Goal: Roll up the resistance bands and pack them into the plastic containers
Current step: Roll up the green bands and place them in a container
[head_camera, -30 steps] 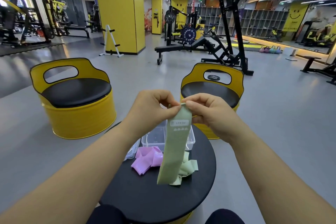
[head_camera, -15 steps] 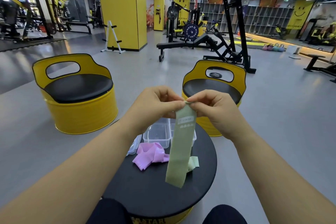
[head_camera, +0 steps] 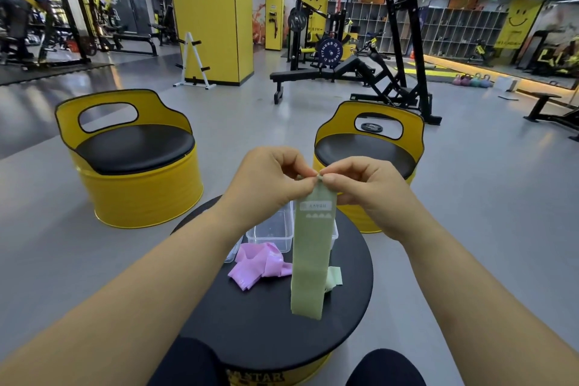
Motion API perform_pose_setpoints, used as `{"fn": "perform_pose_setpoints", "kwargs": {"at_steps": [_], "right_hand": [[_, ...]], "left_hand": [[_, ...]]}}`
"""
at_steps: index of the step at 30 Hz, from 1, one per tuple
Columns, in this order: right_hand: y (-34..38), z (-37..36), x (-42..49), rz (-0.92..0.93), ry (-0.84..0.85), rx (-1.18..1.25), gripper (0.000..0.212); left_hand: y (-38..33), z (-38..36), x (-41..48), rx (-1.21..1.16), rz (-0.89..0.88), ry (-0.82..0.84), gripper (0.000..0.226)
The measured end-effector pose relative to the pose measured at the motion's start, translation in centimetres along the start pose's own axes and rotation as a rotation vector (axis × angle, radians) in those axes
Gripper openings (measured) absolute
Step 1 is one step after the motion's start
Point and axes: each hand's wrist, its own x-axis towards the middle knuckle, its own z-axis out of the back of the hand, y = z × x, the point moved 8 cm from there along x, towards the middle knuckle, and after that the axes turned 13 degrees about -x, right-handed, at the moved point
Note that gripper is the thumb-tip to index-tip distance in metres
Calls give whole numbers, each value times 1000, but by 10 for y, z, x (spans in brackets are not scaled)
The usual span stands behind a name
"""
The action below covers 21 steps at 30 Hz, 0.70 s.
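The hanging green band hides most of the right container

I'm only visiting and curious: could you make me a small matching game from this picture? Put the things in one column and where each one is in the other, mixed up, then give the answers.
Things
1. green band
2. pink band
3. clear container
4. yellow barrel seat

Where
A. crumpled on the black round table
B. on the floor beyond the table
C. hanging, its top end pinched between the left hand and the right hand
D. standing on the table behind the pink band

Pairs: 1-C, 2-A, 3-D, 4-B
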Motion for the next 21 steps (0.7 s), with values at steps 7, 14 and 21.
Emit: {"fn": "perform_pose_setpoints", "kwargs": {"at_steps": [7,14,21], "right_hand": [[-3,-1,2,-51,2,-25,13],[5,-3,4,-31,8,-67,14],[7,2,4,24,-66,-124,11]], "left_hand": [[8,1,1,-3,12,-3,26],[21,4,-1,-156,137,-30,16],[22,4,-1,-235,231,-29,9]]}}
